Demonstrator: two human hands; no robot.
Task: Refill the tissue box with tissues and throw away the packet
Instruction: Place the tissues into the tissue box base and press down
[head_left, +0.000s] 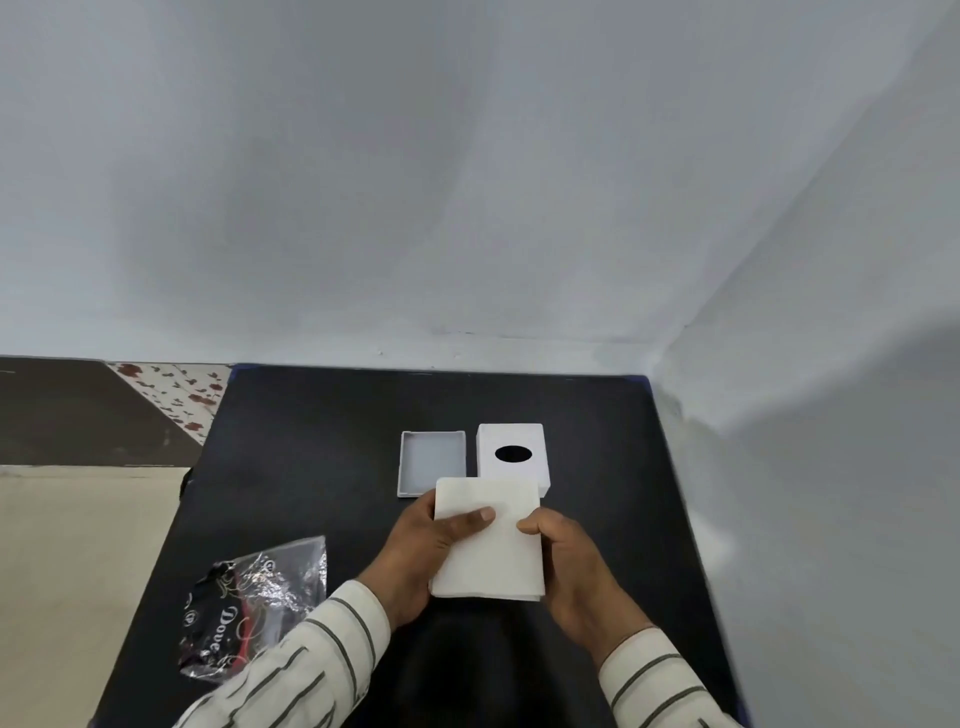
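Observation:
A white stack of tissues (491, 551) is held above the black table (311, 457) between both hands. My left hand (421, 551) grips its left edge with the thumb across the top. My right hand (571, 566) clasps the right edge. Just beyond the stack lie the two parts of the white tissue box: an open shallow tray (432, 461) on the left and the cover with a dark oval slot (512, 452) on the right. The stack hides the near edges of both parts. The crumpled clear and black plastic packet (249, 608) lies on the table to my left.
The table stands in a corner, with a grey wall (467, 208) behind it and another (831, 415) along its right side. Left of the table is a beige surface (78, 571), with a flowered tile strip (176, 395) further back.

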